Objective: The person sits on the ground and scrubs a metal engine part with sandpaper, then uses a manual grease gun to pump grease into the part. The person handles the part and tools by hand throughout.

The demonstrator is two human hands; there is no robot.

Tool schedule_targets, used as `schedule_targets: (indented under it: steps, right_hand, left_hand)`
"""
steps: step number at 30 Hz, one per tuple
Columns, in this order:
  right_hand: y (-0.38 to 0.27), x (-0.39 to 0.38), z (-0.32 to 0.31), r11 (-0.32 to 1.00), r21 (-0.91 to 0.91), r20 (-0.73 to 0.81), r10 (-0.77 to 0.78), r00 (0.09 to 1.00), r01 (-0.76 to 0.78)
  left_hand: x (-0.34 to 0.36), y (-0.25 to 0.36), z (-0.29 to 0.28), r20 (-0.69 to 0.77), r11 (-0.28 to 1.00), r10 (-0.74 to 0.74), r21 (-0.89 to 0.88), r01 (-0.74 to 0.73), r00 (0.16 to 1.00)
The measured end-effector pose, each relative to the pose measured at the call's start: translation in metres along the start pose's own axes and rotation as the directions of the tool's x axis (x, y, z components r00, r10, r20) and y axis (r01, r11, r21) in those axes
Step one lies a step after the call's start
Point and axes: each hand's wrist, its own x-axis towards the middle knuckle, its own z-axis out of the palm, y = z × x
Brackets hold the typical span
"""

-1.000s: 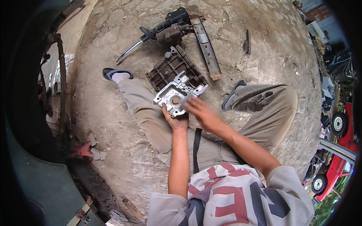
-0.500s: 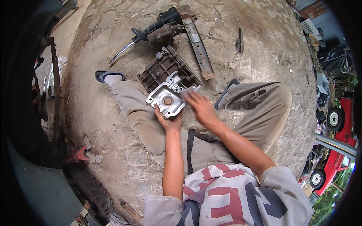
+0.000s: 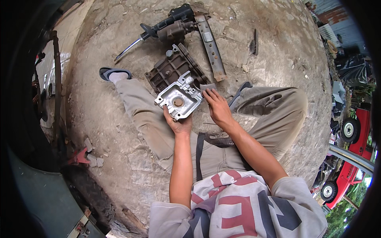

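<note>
Just on the near side of the brown metal block [image 3: 166,71], I've got the silver casting [image 3: 180,94] held up, hollow face toward my view, overlapping the block's near edge; whether they touch, I can't tell. Looks stiff to me, likely fairly light for metal, perhaps slick where it shines, and those corner lugs I'd treat gently. Best hold, I'd say: the solid side walls, palm cupped beneath, clear of the round hole. And look, my left hand [image 3: 178,123], nearer me than the block, is wrapped on the casting's near end, thumb up along the left rim, other fingers mostly hidden underneath, forearm running almost straight up to it. Over to the block's lower right, my right hand [image 3: 218,107] comes in back upward, fingers stretched side by side, grasping a grey pad [image 3: 208,86] at the tips, by the casting's right edge; its thumb I can't make out. That forearm slants in from the lower right, elbow out wide. Beyond the block lies a shock absorber [image 3: 158,27]; right of it, a steel bar [image 3: 210,45].
</note>
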Motion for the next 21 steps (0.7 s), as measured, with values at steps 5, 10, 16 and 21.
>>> schedule_targets:
  steps: [5, 10, 16, 21]
  right_hand:
    - [-0.008, 0.001, -0.001, 0.996, 0.078, -0.019, -0.033, 0.999, 0.035]
    - [-0.011, 0.004, 0.001, 0.988, 0.123, -0.063, -0.084, 0.994, 0.092]
    - [-0.02, -0.003, -0.001, 0.985, 0.147, 0.007, -0.087, 0.996, 0.085]
    - [-0.049, -0.015, -0.008, 0.954, 0.183, 0.035, -0.248, 0.968, 0.238]
  left_hand:
    - [0.001, 0.003, -0.004, -0.044, 1.0, 0.017, 0.022, -0.016, 0.999]
    - [0.007, 0.004, -0.009, 0.037, 0.999, 0.031, 0.004, -0.032, 0.999]
    - [0.002, 0.0, -0.01, -0.006, 0.997, 0.005, 0.072, -0.005, 1.0]
    - [0.005, 0.004, -0.014, 0.06, 1.0, -0.007, -0.004, 0.007, 0.998]
